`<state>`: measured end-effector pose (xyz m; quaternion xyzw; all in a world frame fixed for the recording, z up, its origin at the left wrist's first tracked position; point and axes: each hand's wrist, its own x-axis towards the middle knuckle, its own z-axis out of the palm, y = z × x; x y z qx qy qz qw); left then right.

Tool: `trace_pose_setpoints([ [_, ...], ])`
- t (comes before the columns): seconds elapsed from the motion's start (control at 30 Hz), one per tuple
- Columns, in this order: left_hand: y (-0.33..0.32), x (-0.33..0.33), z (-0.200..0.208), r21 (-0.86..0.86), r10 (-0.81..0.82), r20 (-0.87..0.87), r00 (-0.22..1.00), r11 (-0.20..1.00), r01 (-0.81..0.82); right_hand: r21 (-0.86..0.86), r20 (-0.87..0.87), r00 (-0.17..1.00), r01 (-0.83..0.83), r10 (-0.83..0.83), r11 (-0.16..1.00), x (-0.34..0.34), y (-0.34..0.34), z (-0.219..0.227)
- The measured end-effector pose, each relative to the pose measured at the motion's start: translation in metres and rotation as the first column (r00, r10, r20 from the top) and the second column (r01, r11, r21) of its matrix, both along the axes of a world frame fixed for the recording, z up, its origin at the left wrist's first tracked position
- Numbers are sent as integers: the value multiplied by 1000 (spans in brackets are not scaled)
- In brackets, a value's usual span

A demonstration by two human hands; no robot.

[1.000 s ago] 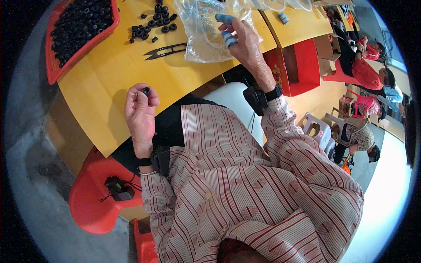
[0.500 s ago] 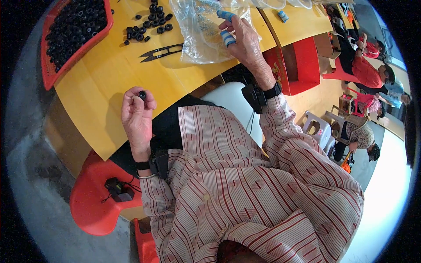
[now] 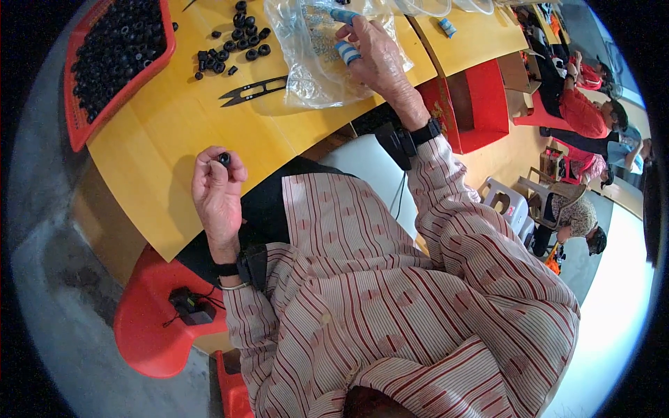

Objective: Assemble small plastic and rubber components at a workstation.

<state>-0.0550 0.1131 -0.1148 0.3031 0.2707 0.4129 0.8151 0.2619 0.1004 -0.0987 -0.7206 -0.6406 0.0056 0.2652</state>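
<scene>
My left hand, over the near left edge of the table, pinches a small round black part with a hole in it between thumb and fingers. My right hand reaches over a clear plastic bag that holds many tiny shiny metal pieces, too small to tell their kind. Its thumb and forefinger wear blue-and-white striped wraps and stand apart, with nothing visible between them. Black thread snips lie left of the bag. Beyond them several loose black round parts are scattered.
A red plastic basket heaped with black parts stands at the table's far left. A red stool with a small black device is at lower left. A red box stands right of my right arm. Several people sit farther right.
My right hand has shifted slightly left and nearer over the bag, its fingers still apart. My left hand keeps its pinch on the black part. The whole view has shifted a little.
</scene>
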Motion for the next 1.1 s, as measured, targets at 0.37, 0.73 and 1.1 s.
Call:
trace_pose_setpoints([
  [0.37,-4,1,-2,-50,35,-24,999,998,-36,11,55,998,13,-14,1000,2,-2,-4],
  [0.73,-4,4,11,11,-7,-89,996,1000,8,75,-250,968,-7,26,997,-34,-9,49],
  [1.1,-14,19,73,164,-154,-28,988,974,157,124,-274,892,-338,360,933,-89,-34,125],
])
